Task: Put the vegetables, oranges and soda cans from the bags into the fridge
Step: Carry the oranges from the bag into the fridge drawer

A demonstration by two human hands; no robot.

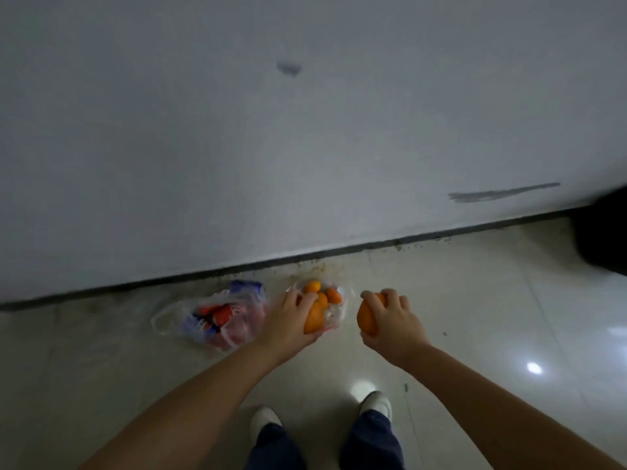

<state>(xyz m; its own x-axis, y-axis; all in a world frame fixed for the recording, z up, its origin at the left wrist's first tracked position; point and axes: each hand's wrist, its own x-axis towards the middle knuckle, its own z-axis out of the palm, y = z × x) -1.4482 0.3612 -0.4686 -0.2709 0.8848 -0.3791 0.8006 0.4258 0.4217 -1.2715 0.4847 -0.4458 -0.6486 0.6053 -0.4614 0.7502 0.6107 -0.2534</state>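
Two clear plastic bags lie on the tiled floor by the wall. The left bag (pixel 217 320) holds several red and blue soda cans (pixel 222 315). The right bag (pixel 334 308) holds several oranges (pixel 312 286). My left hand (pixel 291 320) grips one orange (pixel 314 318) just over the right bag. My right hand (pixel 390 320) grips another orange (pixel 366 317) to the right of that bag, above the floor. No vegetables and no fridge are in view.
A grey-white wall (pixel 305 147) with a dark skirting line runs across behind the bags. A dark object (pixel 604 232) stands at the far right edge. My feet in white shoes (pixel 375 403) stand on the glossy tiles below.
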